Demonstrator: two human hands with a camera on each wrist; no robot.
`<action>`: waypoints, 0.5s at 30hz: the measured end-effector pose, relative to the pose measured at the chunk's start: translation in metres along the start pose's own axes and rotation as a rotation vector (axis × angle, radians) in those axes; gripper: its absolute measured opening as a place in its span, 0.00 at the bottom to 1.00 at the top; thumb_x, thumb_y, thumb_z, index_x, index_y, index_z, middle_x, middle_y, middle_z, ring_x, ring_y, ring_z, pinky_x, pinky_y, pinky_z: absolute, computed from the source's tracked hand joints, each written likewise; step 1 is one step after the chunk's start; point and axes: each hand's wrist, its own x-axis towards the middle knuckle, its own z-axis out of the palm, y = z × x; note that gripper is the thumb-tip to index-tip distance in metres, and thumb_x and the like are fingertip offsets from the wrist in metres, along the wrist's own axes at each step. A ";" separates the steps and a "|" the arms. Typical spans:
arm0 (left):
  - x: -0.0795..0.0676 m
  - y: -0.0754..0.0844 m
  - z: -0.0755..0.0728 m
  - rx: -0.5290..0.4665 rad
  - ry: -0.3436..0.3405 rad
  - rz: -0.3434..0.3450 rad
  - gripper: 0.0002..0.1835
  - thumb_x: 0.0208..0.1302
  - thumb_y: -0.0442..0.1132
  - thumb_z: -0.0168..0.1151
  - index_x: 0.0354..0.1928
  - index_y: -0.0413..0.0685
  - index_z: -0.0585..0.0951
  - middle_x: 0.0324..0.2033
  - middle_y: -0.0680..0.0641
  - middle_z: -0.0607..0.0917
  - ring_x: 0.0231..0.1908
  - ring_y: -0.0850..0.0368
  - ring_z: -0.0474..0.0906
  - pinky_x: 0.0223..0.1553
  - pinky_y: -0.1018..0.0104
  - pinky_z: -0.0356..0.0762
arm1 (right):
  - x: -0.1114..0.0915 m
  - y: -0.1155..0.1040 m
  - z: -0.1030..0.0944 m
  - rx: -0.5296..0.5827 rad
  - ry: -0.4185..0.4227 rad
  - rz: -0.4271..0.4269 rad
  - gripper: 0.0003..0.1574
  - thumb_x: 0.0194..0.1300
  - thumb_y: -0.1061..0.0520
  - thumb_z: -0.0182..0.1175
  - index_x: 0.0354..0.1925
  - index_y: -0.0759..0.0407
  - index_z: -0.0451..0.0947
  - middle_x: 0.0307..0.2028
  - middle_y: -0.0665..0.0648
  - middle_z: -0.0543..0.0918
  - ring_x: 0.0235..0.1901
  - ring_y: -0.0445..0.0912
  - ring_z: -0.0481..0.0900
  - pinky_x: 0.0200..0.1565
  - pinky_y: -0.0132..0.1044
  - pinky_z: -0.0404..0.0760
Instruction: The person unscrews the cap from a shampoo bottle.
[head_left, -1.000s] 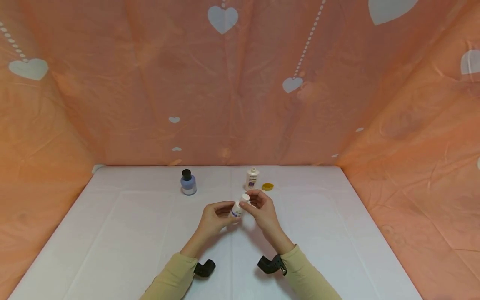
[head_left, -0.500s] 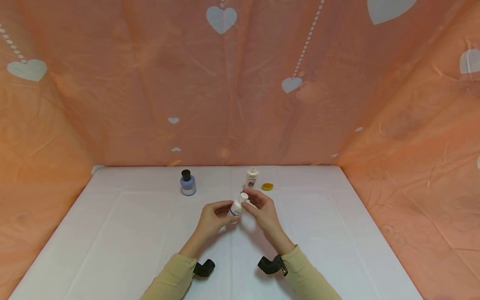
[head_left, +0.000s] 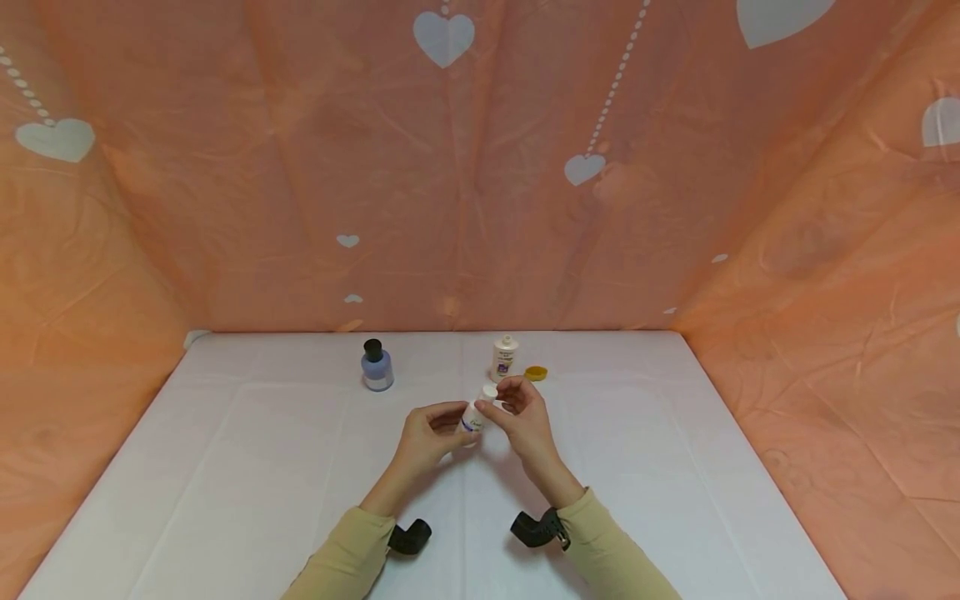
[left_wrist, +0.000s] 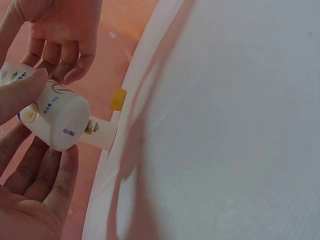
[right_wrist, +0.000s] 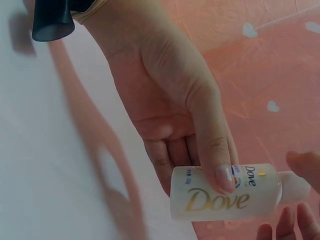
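Observation:
My left hand (head_left: 423,435) grips the body of a small white Dove lotion bottle (right_wrist: 225,195), with its thumb across the label and its fingers behind. The bottle is held tilted above the table, its base showing in the left wrist view. My right hand (head_left: 527,423) is at the white cap (right_wrist: 294,186), with thumb on one side and fingers on the other, pinching it. In the right wrist view, only the tips of the right thumb and fingers show at the right edge.
Behind the hands stand a white bottle with a bare nozzle (head_left: 505,358) and a yellow cap (head_left: 536,373) beside it. Further left is a blue bottle (head_left: 377,368) with a black top. An orange curtain with hearts (head_left: 465,208) borders the white table (head_left: 247,467).
My right thumb and fingers have shifted around the cap, the thumb now further left across it. The right wrist moved slightly left. The left hand and bottle stay nearly in place.

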 end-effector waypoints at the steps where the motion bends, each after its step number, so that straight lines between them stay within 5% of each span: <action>1: 0.000 0.001 0.000 -0.005 0.004 -0.029 0.24 0.46 0.27 0.74 0.49 0.29 0.80 0.41 0.37 0.84 0.41 0.50 0.82 0.41 0.66 0.81 | 0.000 0.000 0.000 -0.005 -0.001 -0.001 0.22 0.52 0.70 0.70 0.43 0.71 0.70 0.38 0.55 0.75 0.41 0.46 0.74 0.47 0.38 0.72; 6: 0.001 0.002 0.003 -0.008 0.014 -0.104 0.26 0.46 0.26 0.75 0.50 0.29 0.80 0.43 0.35 0.84 0.43 0.46 0.81 0.43 0.66 0.81 | 0.000 0.000 0.000 -0.018 0.004 -0.015 0.21 0.52 0.70 0.69 0.43 0.71 0.71 0.38 0.57 0.77 0.40 0.46 0.74 0.47 0.39 0.72; 15: 0.001 0.002 0.003 -0.012 0.027 -0.130 0.25 0.44 0.26 0.76 0.49 0.32 0.81 0.42 0.38 0.84 0.43 0.48 0.82 0.43 0.66 0.81 | -0.001 0.003 -0.003 -0.038 -0.011 -0.052 0.21 0.55 0.66 0.69 0.46 0.70 0.75 0.41 0.59 0.81 0.44 0.47 0.76 0.53 0.43 0.73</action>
